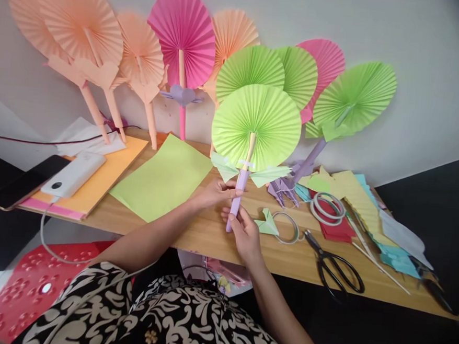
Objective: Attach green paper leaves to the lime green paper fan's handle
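A pleated green paper fan [259,116] stands upright between my hands, on a stick wrapped in purple paper at its lower part. Pale green paper leaves stick out on both sides below the round head. My left hand [218,193] pinches the purple handle just under the leaves. Lower down, my right hand [244,233] has its fingers closed around the handle near its bottom end. Beside my right hand lie a folded pale green paper piece [267,223] and a roll of clear tape [296,234].
Finished-looking fans in peach, pink [184,32] and green lean on the wall. A yellow-green sheet [166,178], phone [28,181] and white power bank [74,174] lie left. Black scissors [333,265], tape rolls [327,207] and paper scraps [368,205] lie right on the wooden table [208,244].
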The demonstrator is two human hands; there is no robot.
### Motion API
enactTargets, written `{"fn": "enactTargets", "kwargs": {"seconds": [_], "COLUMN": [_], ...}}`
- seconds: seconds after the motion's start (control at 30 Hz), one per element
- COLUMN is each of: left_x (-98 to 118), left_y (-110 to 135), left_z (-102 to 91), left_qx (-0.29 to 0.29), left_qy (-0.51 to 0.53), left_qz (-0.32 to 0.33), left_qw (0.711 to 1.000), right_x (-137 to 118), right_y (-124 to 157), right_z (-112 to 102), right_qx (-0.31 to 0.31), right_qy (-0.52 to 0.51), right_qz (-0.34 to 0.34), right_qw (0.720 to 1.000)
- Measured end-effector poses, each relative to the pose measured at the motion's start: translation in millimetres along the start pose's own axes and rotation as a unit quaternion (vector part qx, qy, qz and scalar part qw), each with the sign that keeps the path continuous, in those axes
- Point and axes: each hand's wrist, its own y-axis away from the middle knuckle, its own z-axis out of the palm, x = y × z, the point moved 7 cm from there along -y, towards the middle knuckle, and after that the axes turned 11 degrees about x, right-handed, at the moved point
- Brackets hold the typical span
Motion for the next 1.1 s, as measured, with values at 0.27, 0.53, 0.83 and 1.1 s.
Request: {"fn": "enactTargets", "kwargs": {"seconds": [0.27,0.53,0.83,1.1], "left_x": [-8.1,-10.1,3.2,2.7], "left_y": [1.7,2.8,5.8,14.3], "left_z": [-0.4,3.0,7.7,17.2], "left_qx": [-0.042,-0.088,-0.096,-0.146], "left_qy": [-0.041,-0.036,0.115,0.087], "left_qz": [-0.005,0.009,0.016,-0.012], "left_qw": [0.998,0.995,0.989,0.985], "right_x": [0.1,2.3,-9.3,-10.7], "right_y": [0.2,-2.2,1.2,1.0], "right_z": [7.8,8.9,5.6,5.0], "right_qx": [-0.014,-0.022,-0.033,-0.04], "right_qy": [-0.047,-0.073,-0.091,-0.053], "right_qz": [0.006,0.018,-0.034,-0.045], "right_qw": [0.999,0.997,0.995,0.997]}}
